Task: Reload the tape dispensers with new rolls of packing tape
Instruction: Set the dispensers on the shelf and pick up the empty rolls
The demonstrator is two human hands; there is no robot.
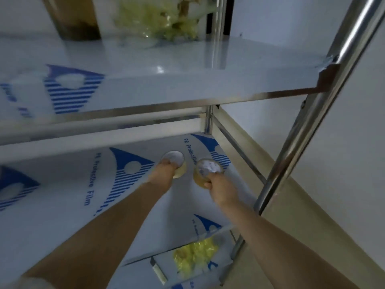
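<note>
Two rolls of clear packing tape sit at the back right of the middle shelf point(62, 195), which is covered in blue-printed protective film. My left hand point(164, 171) reaches in and grips the left tape roll point(177, 163), with its fingers over the near rim. My right hand point(218, 185) holds the right tape roll point(205, 170), tilted up off the shelf, fingers inside the core and thumb on the outer face. No tape dispenser is in view.
The upper shelf point(187, 80) hangs over the hands and carries a brown container point(77, 17) and a bag of yellow-green material point(158, 17). A steel upright point(312, 122) stands at the right. The bottom shelf holds a yellow bag point(193, 257).
</note>
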